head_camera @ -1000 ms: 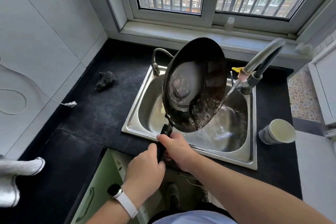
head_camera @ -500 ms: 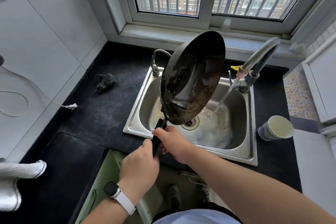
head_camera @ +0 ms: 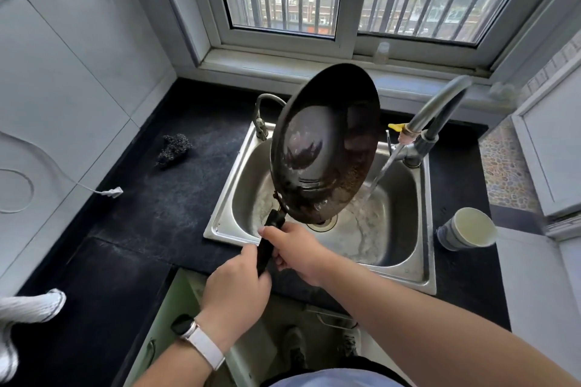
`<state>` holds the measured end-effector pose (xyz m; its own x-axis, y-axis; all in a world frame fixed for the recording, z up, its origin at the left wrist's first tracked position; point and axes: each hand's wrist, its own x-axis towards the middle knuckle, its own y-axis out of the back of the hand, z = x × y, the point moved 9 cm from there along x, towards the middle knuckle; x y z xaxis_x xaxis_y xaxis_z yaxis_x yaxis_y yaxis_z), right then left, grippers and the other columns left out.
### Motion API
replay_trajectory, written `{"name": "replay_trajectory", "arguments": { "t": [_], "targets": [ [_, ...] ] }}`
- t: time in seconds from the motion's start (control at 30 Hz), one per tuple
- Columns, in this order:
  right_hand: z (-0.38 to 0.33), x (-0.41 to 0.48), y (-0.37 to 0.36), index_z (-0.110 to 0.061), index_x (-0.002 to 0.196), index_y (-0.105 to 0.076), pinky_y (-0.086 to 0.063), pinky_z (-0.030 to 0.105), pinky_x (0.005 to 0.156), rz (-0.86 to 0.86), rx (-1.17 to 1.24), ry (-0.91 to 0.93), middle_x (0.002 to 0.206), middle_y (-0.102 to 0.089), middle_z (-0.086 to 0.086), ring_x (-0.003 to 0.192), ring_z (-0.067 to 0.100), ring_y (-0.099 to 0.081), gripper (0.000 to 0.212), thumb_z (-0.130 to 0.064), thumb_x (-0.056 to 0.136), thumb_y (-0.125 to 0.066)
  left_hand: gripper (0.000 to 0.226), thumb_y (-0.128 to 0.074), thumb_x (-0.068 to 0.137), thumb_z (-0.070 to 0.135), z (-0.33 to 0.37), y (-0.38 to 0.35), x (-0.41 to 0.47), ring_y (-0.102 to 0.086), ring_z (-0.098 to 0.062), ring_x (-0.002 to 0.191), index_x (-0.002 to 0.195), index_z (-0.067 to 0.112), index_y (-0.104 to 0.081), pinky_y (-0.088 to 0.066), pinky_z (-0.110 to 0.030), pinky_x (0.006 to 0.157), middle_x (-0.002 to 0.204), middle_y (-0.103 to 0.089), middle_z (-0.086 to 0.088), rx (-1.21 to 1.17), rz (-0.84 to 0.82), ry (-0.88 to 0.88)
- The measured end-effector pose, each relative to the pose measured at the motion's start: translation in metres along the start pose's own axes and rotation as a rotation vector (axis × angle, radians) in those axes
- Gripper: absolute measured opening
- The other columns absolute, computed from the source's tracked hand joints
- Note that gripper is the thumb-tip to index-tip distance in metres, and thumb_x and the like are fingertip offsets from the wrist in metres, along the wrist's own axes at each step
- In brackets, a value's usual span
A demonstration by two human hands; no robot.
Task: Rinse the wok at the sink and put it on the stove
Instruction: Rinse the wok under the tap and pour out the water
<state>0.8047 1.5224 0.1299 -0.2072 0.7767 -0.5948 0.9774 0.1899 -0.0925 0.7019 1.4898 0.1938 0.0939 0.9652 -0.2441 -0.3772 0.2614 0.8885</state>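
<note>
The dark wok (head_camera: pixel 325 141) is tipped steeply on edge over the steel sink (head_camera: pixel 226 223), its wet, stained inside facing me. Both hands grip its black handle (head_camera: pixel 267 242). My left hand (head_camera: pixel 235 286) holds the handle's near end, and my right hand (head_camera: pixel 292 248) wraps it just above, closer to the bowl. Water runs from the tap (head_camera: pixel 430 116) into the basin right of the wok. The stove is out of view.
A steel-wool scrubber (head_camera: pixel 174 149) lies on the black counter (head_camera: pixel 151 207) left of the sink. A paper cup (head_camera: pixel 468 228) rests on the counter at the right. A white cable end (head_camera: pixel 113 192) hangs at the left wall. A second, smaller faucet (head_camera: pixel 262 116) stands behind the sink.
The wok has been tipped up more steeply and the water in it has drained out into the sink. Both hands kept their hold on the handle.
</note>
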Motion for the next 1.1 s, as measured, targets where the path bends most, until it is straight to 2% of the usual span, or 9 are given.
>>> {"name": "replay_trajectory", "arguments": {
  "t": [0.17, 0.3, 0.4, 0.5, 0.6, 0.77, 0.87, 1.0, 1.1],
  "targets": [
    [0.0, -0.001, 0.017, -0.016, 0.08, -0.057, -0.042, 0.027, 0.053, 0.008, -0.031, 0.015, 0.062, -0.049, 0.001, 0.053, 0.015, -0.047, 0.029, -0.042, 0.091, -0.063, 0.01, -0.058, 0.087, 0.029, 0.008, -0.01, 0.003, -0.063, -0.031, 0.081, 0.089, 0.021, -0.051, -0.053, -0.041, 0.068, 0.083, -0.068, -0.003, -0.184, -0.054, 0.104],
    [-0.012, -0.007, 0.03, -0.015, 0.082, -0.057, -0.044, 0.028, 0.055, -0.006, -0.08, 0.042, 0.061, -0.049, 0.0, 0.054, 0.014, -0.048, 0.031, -0.044, 0.095, -0.06, 0.018, -0.061, 0.086, 0.025, 0.018, -0.01, 0.008, -0.061, -0.029, 0.073, 0.076, 0.024, -0.046, -0.048, -0.039, 0.062, 0.072, -0.064, -0.001, -0.255, -0.024, 0.128],
    [-0.022, -0.019, 0.041, -0.015, 0.083, -0.056, -0.046, 0.028, 0.057, -0.048, -0.134, 0.057, 0.065, -0.05, 0.001, 0.057, 0.014, -0.049, 0.032, -0.043, 0.098, -0.057, 0.022, -0.062, 0.084, 0.021, 0.03, -0.01, 0.013, -0.058, -0.027, 0.067, 0.073, 0.023, -0.044, -0.044, -0.038, 0.058, 0.067, -0.061, 0.0, -0.286, 0.008, 0.122],
    [-0.021, -0.038, 0.064, -0.007, 0.097, -0.064, -0.05, 0.026, 0.059, -0.077, -0.25, 0.029, 0.066, -0.054, 0.0, 0.061, 0.013, -0.053, 0.036, -0.042, 0.099, -0.056, 0.029, -0.062, 0.088, 0.023, 0.04, -0.007, 0.019, -0.055, -0.027, 0.065, 0.072, 0.026, -0.039, -0.04, -0.037, 0.057, 0.065, -0.057, 0.001, -0.264, 0.049, 0.102],
    [-0.013, -0.051, 0.107, -0.009, 0.099, -0.067, -0.05, 0.025, 0.059, -0.061, -0.34, -0.043, 0.068, -0.056, 0.0, 0.06, 0.012, -0.052, 0.027, -0.035, 0.099, -0.058, 0.027, -0.06, 0.091, 0.026, 0.044, 0.0, 0.024, -0.052, -0.023, 0.061, 0.074, 0.025, -0.039, -0.038, -0.035, 0.056, 0.063, -0.055, 0.003, -0.21, 0.098, 0.095],
    [-0.023, -0.044, 0.22, -0.012, 0.093, -0.067, -0.052, 0.028, 0.059, 0.252, -0.405, -0.071, 0.072, -0.06, 0.005, 0.061, 0.016, -0.054, 0.018, -0.024, 0.1, -0.056, 0.016, -0.055, 0.094, 0.029, 0.046, 0.009, 0.028, -0.055, -0.033, 0.066, 0.086, 0.019, -0.044, -0.039, -0.036, 0.058, 0.063, -0.047, 0.006, -0.061, 0.151, 0.097],
    [-0.037, -0.024, 0.276, -0.011, 0.09, -0.066, -0.055, 0.038, 0.063, 0.406, -0.454, -0.042, 0.071, -0.063, 0.006, 0.06, 0.02, -0.059, 0.021, -0.028, 0.098, -0.056, 0.016, -0.057, 0.094, 0.028, 0.048, 0.014, 0.027, -0.06, -0.036, 0.066, 0.09, 0.016, -0.047, -0.037, -0.035, 0.056, 0.067, -0.059, 0.0, 0.043, 0.17, 0.083],
    [-0.08, -0.006, 0.305, -0.014, 0.1, -0.062, -0.05, 0.038, 0.072, 0.53, -0.952, 0.103, 0.091, -0.063, 0.005, 0.084, 0.025, -0.061, 0.021, -0.033, 0.091, -0.057, 0.016, -0.056, 0.095, 0.031, 0.051, 0.013, 0.027, -0.067, -0.035, 0.079, 0.101, 0.017, -0.051, -0.039, -0.035, 0.058, 0.082, -0.07, -0.004, 0.063, 0.153, 0.092],
    [-0.109, 0.006, 0.291, -0.016, 0.122, -0.057, -0.051, 0.043, 0.085, 0.494, -1.405, 0.35, 0.114, -0.057, 0.007, 0.106, 0.029, -0.054, 0.036, -0.034, 0.09, -0.054, 0.012, -0.056, 0.095, 0.03, 0.055, 0.009, 0.023, -0.064, -0.032, 0.077, 0.093, 0.022, -0.047, -0.043, -0.036, 0.06, 0.075, -0.064, 0.0, -0.03, 0.149, 0.114]
  ]
}}
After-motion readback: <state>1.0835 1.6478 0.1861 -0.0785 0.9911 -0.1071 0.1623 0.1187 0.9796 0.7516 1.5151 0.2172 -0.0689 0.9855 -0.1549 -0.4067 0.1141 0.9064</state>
